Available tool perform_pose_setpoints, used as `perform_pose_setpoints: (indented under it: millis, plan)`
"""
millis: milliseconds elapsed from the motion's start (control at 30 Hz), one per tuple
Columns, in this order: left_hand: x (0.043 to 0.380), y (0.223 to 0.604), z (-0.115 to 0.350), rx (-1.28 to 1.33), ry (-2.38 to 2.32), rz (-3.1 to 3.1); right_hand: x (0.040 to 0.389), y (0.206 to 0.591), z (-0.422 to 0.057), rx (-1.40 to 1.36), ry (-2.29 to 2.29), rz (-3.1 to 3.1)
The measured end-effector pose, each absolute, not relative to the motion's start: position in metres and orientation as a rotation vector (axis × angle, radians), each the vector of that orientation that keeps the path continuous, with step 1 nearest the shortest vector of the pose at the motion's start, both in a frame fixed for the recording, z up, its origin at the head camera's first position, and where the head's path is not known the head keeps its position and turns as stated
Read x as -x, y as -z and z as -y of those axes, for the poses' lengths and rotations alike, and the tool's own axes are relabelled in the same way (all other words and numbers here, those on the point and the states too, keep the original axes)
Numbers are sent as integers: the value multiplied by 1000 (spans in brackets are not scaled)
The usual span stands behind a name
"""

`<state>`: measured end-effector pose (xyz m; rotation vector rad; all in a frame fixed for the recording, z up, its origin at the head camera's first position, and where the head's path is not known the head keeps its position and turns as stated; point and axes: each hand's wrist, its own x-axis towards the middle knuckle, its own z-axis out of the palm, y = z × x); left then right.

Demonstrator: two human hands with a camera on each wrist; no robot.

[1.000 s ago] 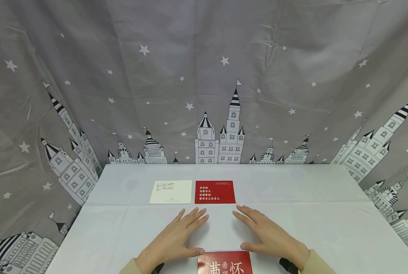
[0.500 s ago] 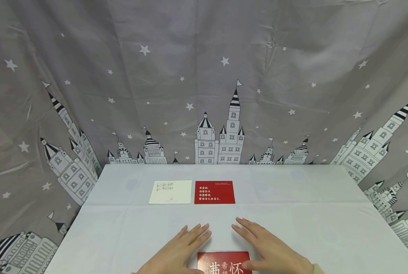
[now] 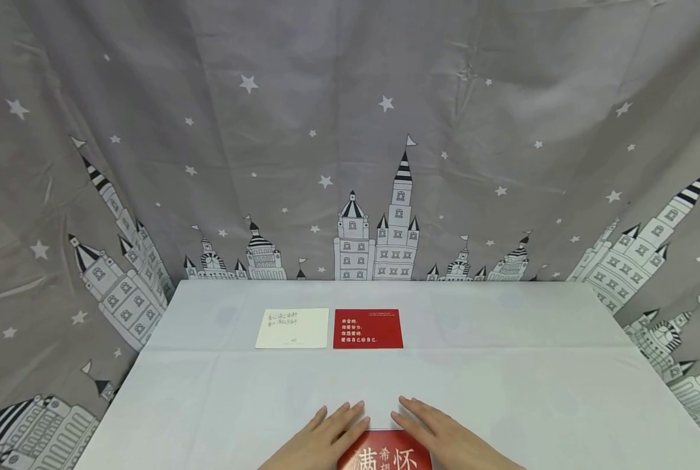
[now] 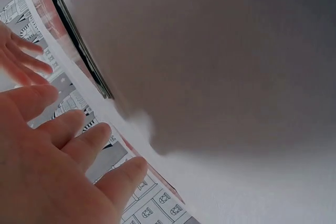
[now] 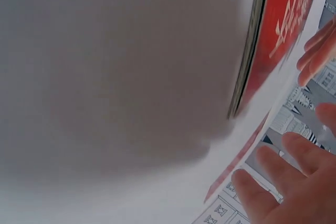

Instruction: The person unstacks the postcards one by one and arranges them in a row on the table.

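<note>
A stack of red cards (image 3: 383, 450) with pale Chinese characters on top lies at the table's near edge, cut off by the frame. My left hand (image 3: 323, 444) hovers at its left side, fingers extended and slightly spread. Opposite it, my right hand (image 3: 446, 440) is held the same way over the right side. In the right wrist view, the stack (image 5: 283, 24) shows a layered side edge, and my right hand (image 5: 296, 187) appears apart from it. My left hand (image 4: 58, 156) holds nothing in the left wrist view. Both thumbs are hidden in the head view.
Farther back, a cream card (image 3: 293, 328) with handwriting-like text lies beside a red card (image 3: 368, 334) with pale text. They rest flat on the white tablecloth (image 3: 502, 372). A grey curtain (image 3: 303, 98) printed with stars and castles hangs behind the table.
Both hands have drawn back toward the near edge and come closer together, now beside the front red stack. The two cards at the back stay in place.
</note>
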<state>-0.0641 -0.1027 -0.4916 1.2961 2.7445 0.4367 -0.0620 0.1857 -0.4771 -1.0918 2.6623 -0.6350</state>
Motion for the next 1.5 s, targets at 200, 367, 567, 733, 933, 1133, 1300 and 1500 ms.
perform_pose_setpoints:
  millis: [200, 367, 567, 733, 933, 1133, 1300, 1500]
  plan:
    - [62, 492, 103, -1309, -432, -2711, 56, 486, -183, 1081, 615, -2642]
    - [61, 494, 105, -1302, -439, -2682, 50, 495, -182, 1091, 604, -2668]
    - [60, 495, 106, -1309, -419, -2690, 48, 502, -182, 1116, 576, -2723]
    - [58, 495, 105, -1347, -415, -2709, 46, 505, -181, 1175, 525, -2789]
    - [58, 497, 105, -1331, -427, -2683, 44, 506, -182, 1258, 481, -2826]
    - [59, 495, 104, -1291, -477, -2635, 42, 508, -182, 1283, 483, -2850]
    - [60, 492, 105, -1275, -521, -2598, 41, 507, -183, 1291, 500, -2839]
    - [59, 488, 105, -1262, -538, -2607, 43, 501, -184, 1243, 534, -2780]
